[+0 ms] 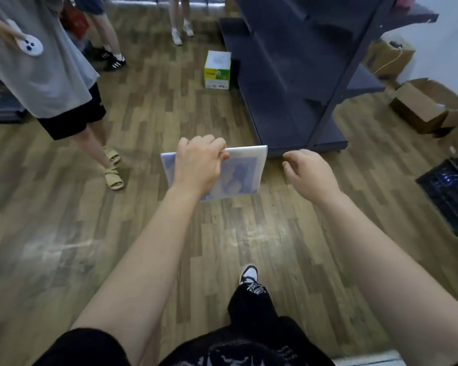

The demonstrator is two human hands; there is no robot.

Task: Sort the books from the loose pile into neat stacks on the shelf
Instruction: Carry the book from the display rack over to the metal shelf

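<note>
A wood-plank floor (64, 233) fills the view of a room, seen from above and slightly blurred. A dark metal shelf unit (288, 75) with bare tiers stands at one o'clock, its base reaching toward the centre. At the centre, the left hand (198, 167) grips a thin pale book (241, 170) with a bluish cover by its top edge, fingers curled over that edge, and the book hangs above the floor just short of the shelf's base. The right hand (310, 173) hovers just beside the book at its three o'clock side, fingers loosely curled and holding nothing, apart from the cover. A green and white box (218, 70) sits on the floor at twelve o'clock, against the shelf's left side. Open cardboard boxes (418, 107) lie at two o'clock, and a black crate (450, 191) at three. A bystander in a grey shirt (37, 75) and tan sandals (113, 167) stands at ten o'clock; other legs show at eleven and twelve. The person's own sneaker (248, 273) steps forward at six o'clock.
</note>
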